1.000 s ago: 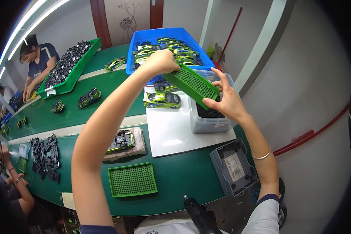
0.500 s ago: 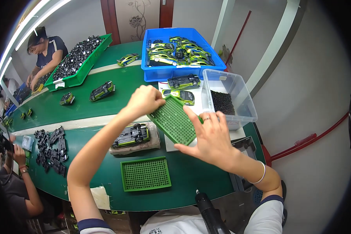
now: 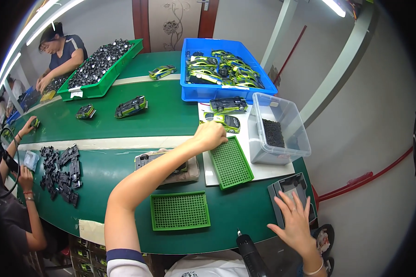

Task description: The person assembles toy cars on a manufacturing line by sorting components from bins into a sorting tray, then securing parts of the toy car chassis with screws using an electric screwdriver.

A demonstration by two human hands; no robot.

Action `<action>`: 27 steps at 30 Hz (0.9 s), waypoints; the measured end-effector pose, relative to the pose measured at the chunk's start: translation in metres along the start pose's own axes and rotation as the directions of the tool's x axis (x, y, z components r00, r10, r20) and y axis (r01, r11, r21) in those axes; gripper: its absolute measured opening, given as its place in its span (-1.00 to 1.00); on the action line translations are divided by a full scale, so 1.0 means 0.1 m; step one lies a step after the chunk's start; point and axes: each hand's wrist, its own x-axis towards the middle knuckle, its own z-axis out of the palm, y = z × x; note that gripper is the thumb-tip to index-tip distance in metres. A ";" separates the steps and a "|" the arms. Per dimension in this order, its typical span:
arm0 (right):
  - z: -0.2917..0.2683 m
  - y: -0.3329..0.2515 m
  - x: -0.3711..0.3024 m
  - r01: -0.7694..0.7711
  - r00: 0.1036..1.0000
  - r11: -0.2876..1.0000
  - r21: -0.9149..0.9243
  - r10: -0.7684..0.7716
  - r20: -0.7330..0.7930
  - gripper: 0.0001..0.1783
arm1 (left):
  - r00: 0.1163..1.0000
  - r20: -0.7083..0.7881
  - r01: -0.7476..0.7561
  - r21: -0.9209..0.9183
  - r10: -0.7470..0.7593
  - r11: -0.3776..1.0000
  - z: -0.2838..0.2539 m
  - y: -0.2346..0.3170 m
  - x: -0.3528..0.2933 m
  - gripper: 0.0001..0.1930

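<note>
- Perforated tray (image 3: 231, 162): bright green, fine dot grid.
- Second perforated tray (image 3: 180, 211): same green, same grid.
- Bin (image 3: 223, 69): blue.
- Toy cars (image 3: 228, 121): lime green, dark windows.
- Clear box (image 3: 278, 130): black granules inside.
- Belt (image 3: 125, 129): dark green, pale stripes.

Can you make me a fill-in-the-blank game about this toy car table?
1. The left hand rests on the top edge of a ____ grid tray.
2. The toy cars at the back are piled in a ____ bin.
3. The right hand touches a ____ box at the table's edge.
4. The clear tub holds small ____ bits.

Missing words: green; blue; grey; black
</note>
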 end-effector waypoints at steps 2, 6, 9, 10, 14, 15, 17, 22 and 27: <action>0.20 0.03 -0.14 -0.009 0.998 0.997 -0.074 0.004 -0.065 -0.35 | 1.000 -0.003 -0.002 -0.001 0.002 1.000 -0.02 0.06 0.09 -0.80; 0.37 0.10 -0.05 -0.097 0.965 0.992 -0.086 0.072 -0.252 -0.50 | 1.000 -0.024 -0.014 0.016 0.014 1.000 0.01 0.13 0.23 -0.82; 0.39 0.19 -0.01 -0.114 0.951 0.988 -0.100 0.080 -0.300 -0.45 | 1.000 -0.011 -0.023 0.015 0.023 1.000 0.00 0.23 0.33 -0.83; 0.31 0.07 0.02 -0.105 0.962 0.993 -0.060 0.086 -0.259 -0.42 | 0.999 -0.039 -0.027 -0.042 0.025 0.999 -0.05 0.17 0.30 -0.84; -0.03 -0.11 -0.07 0.235 0.971 0.959 0.161 -0.237 -0.004 -0.41 | 0.991 -0.127 0.025 -0.136 -0.043 0.990 -0.59 -0.26 0.14 -0.78; -0.07 -0.14 -0.09 0.389 0.892 0.859 0.332 -0.442 0.099 -0.50 | 0.988 -0.126 0.069 -0.180 -0.093 0.981 -0.71 -0.48 0.13 -0.73; -0.10 -0.40 -0.20 0.548 0.827 0.723 0.421 -0.545 -0.139 -0.78 | 0.977 -0.207 0.015 -0.166 -0.050 0.986 -0.93 -0.92 0.07 -0.62; 0.41 -0.43 -0.14 0.587 0.748 0.176 0.790 -0.489 -0.448 -0.77 | 0.917 -0.311 0.303 0.134 -0.250 0.944 -1.28 -2.15 -0.89 -0.47; 0.89 -0.24 -0.18 0.540 0.840 -0.169 0.824 0.158 -0.518 -0.52 | 0.876 -0.383 0.379 0.173 -0.292 0.909 -0.97 -2.46 -1.20 -0.49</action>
